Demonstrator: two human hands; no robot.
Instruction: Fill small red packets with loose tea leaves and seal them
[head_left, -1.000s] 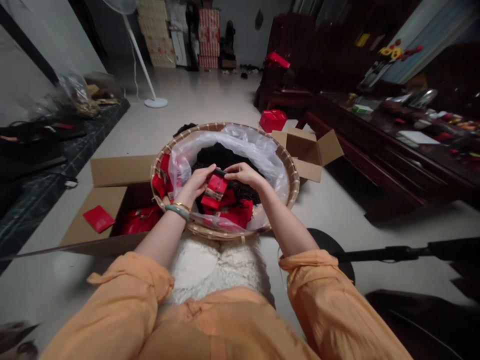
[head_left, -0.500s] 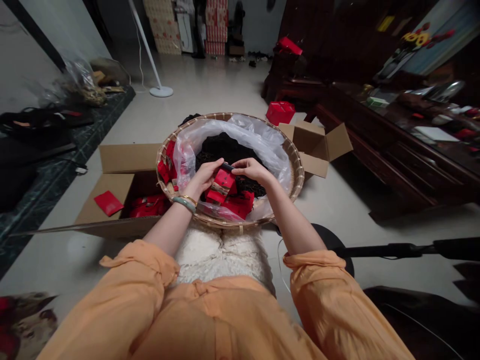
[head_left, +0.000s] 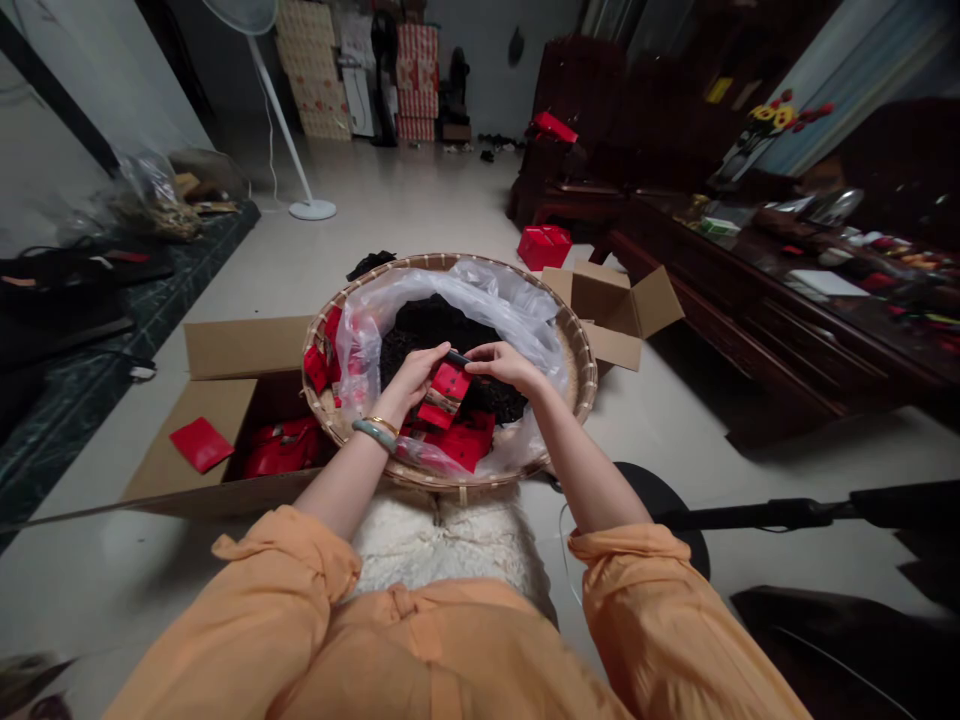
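Note:
In the head view, my left hand [head_left: 417, 378] and my right hand [head_left: 505, 364] meet over a wide woven basket [head_left: 589, 385] at my lap. Between them they pinch the top of a small red packet [head_left: 447, 394], which has a black strip [head_left: 457, 357] along its upper edge. Fingers of both hands are closed on that edge. Below lie other red packets [head_left: 471, 442], resting in a clear plastic bag [head_left: 521, 298] that lines the basket. Dark loose material like dried leaves [head_left: 442, 324] fills the bag behind my hands.
An open cardboard box [head_left: 217, 345] with red packets inside stands left of the basket; a flat red packet [head_left: 201, 444] lies on its flap. Another open box [head_left: 604, 300] sits at the right. A black stand base [head_left: 664, 500] is near my right elbow.
My view dipped and came back up. Both hands keep their pinch on the red packet's top, which is now slightly further right over the basket.

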